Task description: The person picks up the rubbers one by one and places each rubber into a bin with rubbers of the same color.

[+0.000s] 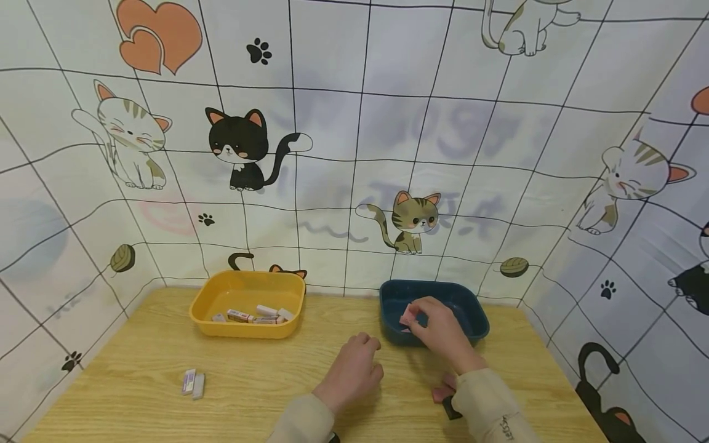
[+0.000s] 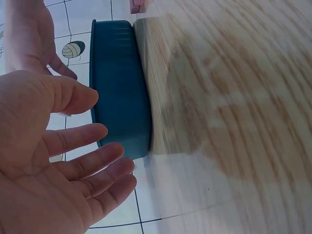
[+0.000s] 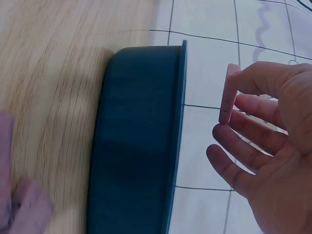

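Note:
My right hand (image 1: 443, 335) pinches a small flat pink eraser (image 3: 227, 97) between thumb and fingers. It is held over the dark blue bin (image 1: 480, 317), above the rim in the right wrist view. Inside that bin, another bit of pink shows just under the hand in the head view. To the left and nearer to me, my left hand (image 1: 350, 372) hovers with loose, slightly bent fingers and nothing in them. Beside my right sleeve lie more pink erasers (image 1: 441, 392) and a black piece (image 1: 451, 408), partly hidden by the cuff.
A yellow bin (image 1: 244, 330) at the back left holds several white erasers, some in printed sleeves. Two more white erasers (image 1: 189, 381) lie on the wooden table (image 1: 266, 381) in front of it. A cat-patterned cloth (image 1: 327, 123) hangs behind and along the sides.

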Demonstrator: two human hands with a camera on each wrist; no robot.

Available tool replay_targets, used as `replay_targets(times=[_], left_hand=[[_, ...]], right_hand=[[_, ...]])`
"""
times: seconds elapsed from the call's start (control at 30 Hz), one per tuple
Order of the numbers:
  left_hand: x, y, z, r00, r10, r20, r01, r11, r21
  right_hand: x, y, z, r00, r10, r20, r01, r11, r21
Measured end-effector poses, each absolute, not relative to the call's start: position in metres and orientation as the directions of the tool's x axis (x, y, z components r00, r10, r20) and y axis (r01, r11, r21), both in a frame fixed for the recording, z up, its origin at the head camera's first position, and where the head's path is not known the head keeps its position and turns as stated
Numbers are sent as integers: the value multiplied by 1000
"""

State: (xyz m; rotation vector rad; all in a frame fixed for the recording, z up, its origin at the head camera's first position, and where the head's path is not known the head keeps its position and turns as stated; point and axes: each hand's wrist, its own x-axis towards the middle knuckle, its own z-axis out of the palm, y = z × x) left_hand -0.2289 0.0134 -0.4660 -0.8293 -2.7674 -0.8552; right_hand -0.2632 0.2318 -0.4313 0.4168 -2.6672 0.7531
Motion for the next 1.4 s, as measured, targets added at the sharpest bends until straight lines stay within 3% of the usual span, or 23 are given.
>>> replay_targets(times=[0.37,0.73,1.13,1.4], left_hand=[[-234,13,-469,-878,441,187,465,693,551],[-236,10,-473,-870,450,204,480,675,560],[-237,10,-476,-853,451,262,517,668,535],[-234,5,-473,-867,438,238,493,687,534]], right_hand=[[-291,222,-453,-971,-65,229,-194,773,-604],[-311,214,-463,-991,5,134,-68,842,-535],[-315,210,-465,-991,-61,119,-117,820,-560],[-302,209,-462,-971,-51,233,-179,803,-568]])
